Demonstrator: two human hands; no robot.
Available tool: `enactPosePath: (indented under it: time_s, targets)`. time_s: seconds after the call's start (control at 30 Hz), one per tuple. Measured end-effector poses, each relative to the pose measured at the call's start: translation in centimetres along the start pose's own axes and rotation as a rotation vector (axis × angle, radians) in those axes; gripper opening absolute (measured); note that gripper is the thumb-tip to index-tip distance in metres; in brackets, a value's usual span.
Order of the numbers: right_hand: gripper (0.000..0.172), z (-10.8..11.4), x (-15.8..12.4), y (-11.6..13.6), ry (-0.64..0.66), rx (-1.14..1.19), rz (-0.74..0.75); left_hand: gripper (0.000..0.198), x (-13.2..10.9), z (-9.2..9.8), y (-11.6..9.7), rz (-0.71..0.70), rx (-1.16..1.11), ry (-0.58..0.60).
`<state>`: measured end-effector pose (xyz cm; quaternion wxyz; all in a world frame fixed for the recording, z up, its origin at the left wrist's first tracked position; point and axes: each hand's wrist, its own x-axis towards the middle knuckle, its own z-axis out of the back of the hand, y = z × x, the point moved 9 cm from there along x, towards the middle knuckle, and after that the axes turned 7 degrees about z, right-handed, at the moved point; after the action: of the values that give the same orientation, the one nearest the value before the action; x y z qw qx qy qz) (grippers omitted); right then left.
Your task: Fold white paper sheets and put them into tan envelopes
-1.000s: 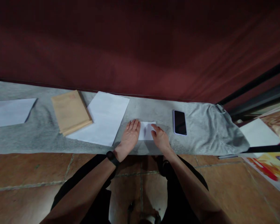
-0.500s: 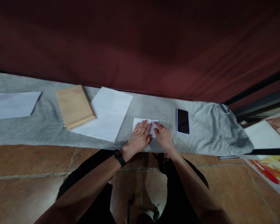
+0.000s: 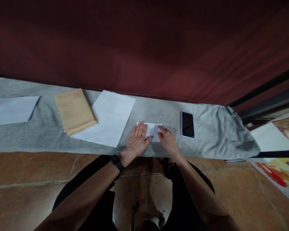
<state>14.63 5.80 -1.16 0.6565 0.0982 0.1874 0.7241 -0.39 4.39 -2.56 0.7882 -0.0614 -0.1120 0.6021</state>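
A small folded white sheet of paper (image 3: 154, 131) lies on the grey cloth near its front edge. My left hand (image 3: 136, 141) is laid flat on the paper's left part, fingers stretched out and thumb spread to the right. At the paper's right edge is my right hand (image 3: 168, 139), its index finger and thumb apart and touching the sheet, the other fingers bent. Both hands cover parts of the paper.
Left of my hands, a large white sheet (image 3: 113, 118) lies partly under a stack of brown envelopes (image 3: 74, 110). More white paper (image 3: 12, 110) is at far left. A phone (image 3: 188, 124) rests to the right on the grey cloth (image 3: 214, 128). A dark red curtain (image 3: 144, 57) hangs behind.
My left hand has slid left across the small paper, uncovering its middle. My right hand stays at the right edge. The view has shifted slightly.
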Motion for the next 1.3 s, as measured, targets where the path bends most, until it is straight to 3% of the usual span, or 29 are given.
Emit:
enactPosePath:
  time_s: [0.27, 0.57, 0.77, 0.87, 1.0, 1.13, 1.3]
  targets:
    - [0.044, 0.3, -0.1, -0.1, -0.002, 0.002, -0.022, 0.074, -0.2, 0.5, 1.1, 0.083, 0.056, 0.013]
    - [0.042, 0.4, -0.2, -0.3, -0.016, -0.003, -0.034, 0.072, -0.3, 1.1, 1.0, 0.088, 0.043, -0.058]
    - [0.042, 1.5, -0.9, 1.3, -0.160, -0.103, 0.057, 0.069, -1.2, 1.2, -0.7, 0.001, 0.019, -0.054]
    - [0.045, 0.4, -1.6, 3.8, -0.163, -0.036, 0.204, 0.064, -2.4, 0.5, -2.1, -0.080, 0.006, -0.038]
    - [0.054, -2.5, -3.3, 7.7, -0.060, 0.085, 0.422, 0.069, -3.9, -1.5, -3.2, -0.192, -0.015, 0.008]
    - [0.060, -3.8, -3.9, 7.7, -0.046, 0.100, 0.384, 0.074, -4.4, -2.0, -2.7, -0.187, -0.034, -0.013]
    - [0.064, -4.0, -3.8, 6.2, -0.059, 0.034, 0.356, 0.070, -4.2, -0.1, -1.7, -0.117, -0.022, -0.079]
